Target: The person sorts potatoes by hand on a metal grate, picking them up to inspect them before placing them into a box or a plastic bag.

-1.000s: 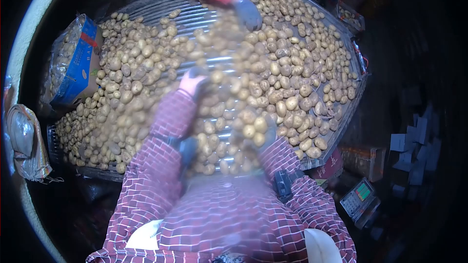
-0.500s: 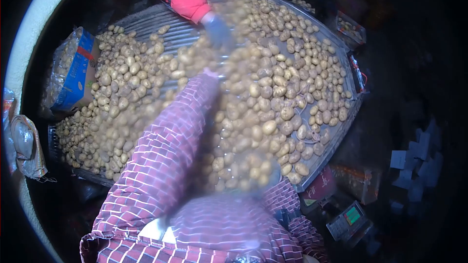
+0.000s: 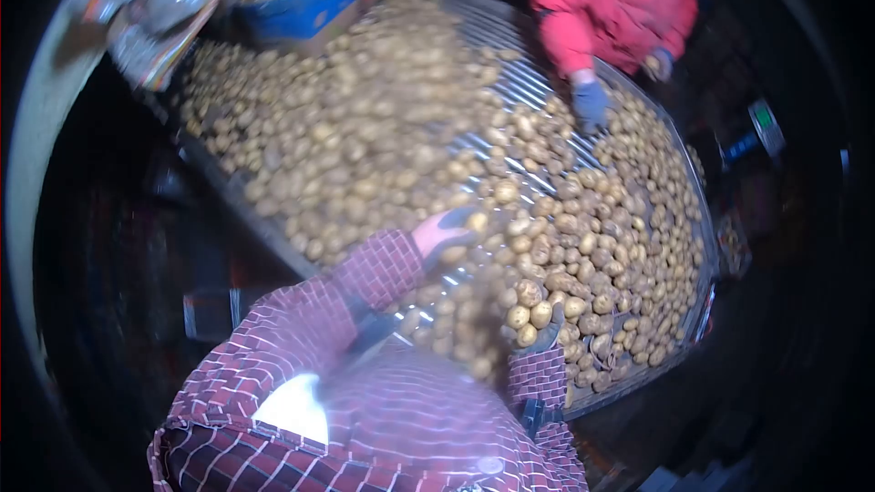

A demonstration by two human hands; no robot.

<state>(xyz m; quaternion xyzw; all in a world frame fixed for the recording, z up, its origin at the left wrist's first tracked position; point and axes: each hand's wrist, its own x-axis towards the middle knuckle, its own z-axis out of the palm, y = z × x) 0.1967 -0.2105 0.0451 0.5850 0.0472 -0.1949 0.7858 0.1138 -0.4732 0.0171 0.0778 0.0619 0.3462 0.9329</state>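
Note:
Many potatoes (image 3: 337, 155) cover a ridged metal table (image 3: 526, 84), whose slats show between the heaps. My left hand (image 3: 439, 233), in a grey glove with the back partly bare, reaches over the near heap; its thumb and fingers close around a potato (image 3: 477, 221). Low on the right, my right hand (image 3: 549, 335), gloved too, cradles several potatoes (image 3: 529, 314) against its palm, with part of the hand hidden under them. Blur smears the potatoes between my arms.
Across the table a person in a red jacket (image 3: 606, 9) has one blue-gloved hand (image 3: 591, 107) on the potatoes and a potato in the other. A blue cardboard box (image 3: 310, 11) of potatoes stands at the far left, near plastic sacks (image 3: 169, 5). The table's raised rim (image 3: 246, 210) borders the heap.
The view has swung round, shifting the box and the other person rightward. My left arm has drawn back from the middle of the table, and my right hand has come into view with potatoes.

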